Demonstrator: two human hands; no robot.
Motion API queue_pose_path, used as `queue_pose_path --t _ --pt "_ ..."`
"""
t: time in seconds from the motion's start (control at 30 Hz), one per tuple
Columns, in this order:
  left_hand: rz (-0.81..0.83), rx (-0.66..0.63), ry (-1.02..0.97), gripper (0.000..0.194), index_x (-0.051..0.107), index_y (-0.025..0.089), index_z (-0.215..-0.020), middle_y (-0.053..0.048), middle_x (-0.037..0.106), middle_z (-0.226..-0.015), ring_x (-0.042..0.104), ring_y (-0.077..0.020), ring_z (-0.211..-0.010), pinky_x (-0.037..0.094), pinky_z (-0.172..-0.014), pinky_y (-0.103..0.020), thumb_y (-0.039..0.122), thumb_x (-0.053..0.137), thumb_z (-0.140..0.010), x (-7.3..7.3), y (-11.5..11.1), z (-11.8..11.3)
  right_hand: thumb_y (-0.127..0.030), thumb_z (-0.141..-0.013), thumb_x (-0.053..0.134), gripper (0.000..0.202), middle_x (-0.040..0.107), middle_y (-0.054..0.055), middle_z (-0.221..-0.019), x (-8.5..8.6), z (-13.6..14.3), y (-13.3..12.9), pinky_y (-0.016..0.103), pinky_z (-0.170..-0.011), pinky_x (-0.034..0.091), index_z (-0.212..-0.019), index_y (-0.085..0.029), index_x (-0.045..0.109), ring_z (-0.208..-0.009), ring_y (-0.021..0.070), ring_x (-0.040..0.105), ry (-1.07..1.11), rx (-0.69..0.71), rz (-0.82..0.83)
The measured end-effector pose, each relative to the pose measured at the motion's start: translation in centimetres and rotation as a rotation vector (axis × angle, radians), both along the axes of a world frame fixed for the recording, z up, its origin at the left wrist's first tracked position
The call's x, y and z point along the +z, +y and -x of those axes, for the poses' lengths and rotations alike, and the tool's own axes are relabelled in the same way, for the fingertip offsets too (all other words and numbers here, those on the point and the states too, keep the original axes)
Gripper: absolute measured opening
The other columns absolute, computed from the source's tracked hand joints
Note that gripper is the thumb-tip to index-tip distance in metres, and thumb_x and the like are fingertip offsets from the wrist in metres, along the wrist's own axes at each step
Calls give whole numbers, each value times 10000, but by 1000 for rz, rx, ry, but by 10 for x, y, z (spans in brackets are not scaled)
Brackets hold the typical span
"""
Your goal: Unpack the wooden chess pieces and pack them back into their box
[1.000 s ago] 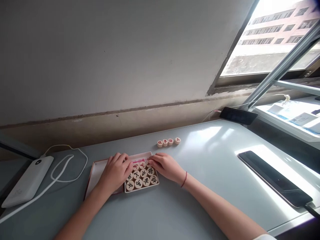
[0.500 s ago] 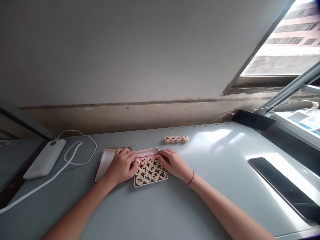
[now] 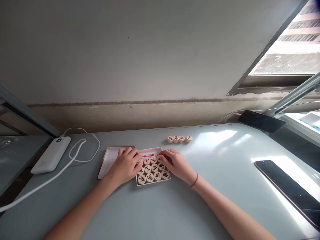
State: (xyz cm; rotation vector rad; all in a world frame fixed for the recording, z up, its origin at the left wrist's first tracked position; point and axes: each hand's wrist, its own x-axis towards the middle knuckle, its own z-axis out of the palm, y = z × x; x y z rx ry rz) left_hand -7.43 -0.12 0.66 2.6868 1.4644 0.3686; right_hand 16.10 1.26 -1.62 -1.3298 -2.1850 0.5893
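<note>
A shallow white box (image 3: 153, 183) holds rows of round Chinese chess pieces (image 3: 150, 176), black characters in the nearer rows and red in the third. Along its back a pink-marked strip of the box floor shows. My left hand (image 3: 127, 163) reaches over the left rim, thumb and fingers closed on a red piece at the left end of the third row, mostly hidden. At the right rim, my right hand (image 3: 176, 165) has thumb and fingers closed about the red piece (image 3: 159, 159) at that row's other end. The box lid (image 3: 107, 160) lies partly under my left hand.
Several red-marked pieces (image 3: 176, 138) stand in a line behind the box. A white power bank (image 3: 51, 155) with a looping cable (image 3: 75, 153) is at left. One phone (image 3: 287, 190) lies at right, another dark device (image 3: 261, 120) at the back right corner.
The whole view has shifted slightly, so things appear farther right. My left fingers have moved a little over the red piece, covering more of it. My right hand stays at the row's right end.
</note>
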Motion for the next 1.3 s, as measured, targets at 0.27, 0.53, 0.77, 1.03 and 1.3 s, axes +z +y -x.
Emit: queue_pose_path --t 0.27,0.53,0.77,1.03,1.3 --pt "140 -28 -75 114 533 206 -773 16 620 -739 518 -190 -798 309 -815 -382 229 438 -833 9 0 1 -274 -939 435 256 657 42 -740 1 1 -2 271 -649 429 -843 -197 660 -684 167 589 0 -14 -7" --pt "144 -36 -164 124 537 213 -776 30 649 -770 554 -156 -787 310 -891 -374 240 441 -851 5 6 6 -291 -910 474 199 566 28 -712 3 3 -6 248 -585 431 -947 -189 640 -604 135 520 89 -15 -117" --pt "102 41 -352 138 576 229 -858 7 668 -831 585 -172 -850 369 -890 -353 332 492 -897 14 -1 -4 -263 -890 517 170 618 52 -811 8 8 -12 281 -619 474 -1036 -201 579 -668 153 553 165 103 -276" --pt "421 214 -685 236 561 221 -811 21 601 -746 542 -128 -683 440 -621 -230 452 567 -858 20 -26 -29 -175 -874 554 175 689 49 -854 12 19 -24 290 -634 466 -1046 -199 537 -702 156 576 219 246 -520" --pt "390 285 -684 218 599 226 -832 19 608 -724 547 -132 -671 443 -606 -236 437 555 -862 21 -17 -24 -284 -875 562 235 670 66 -884 15 6 -14 291 -638 490 -1094 -202 546 -699 152 599 157 196 -396"
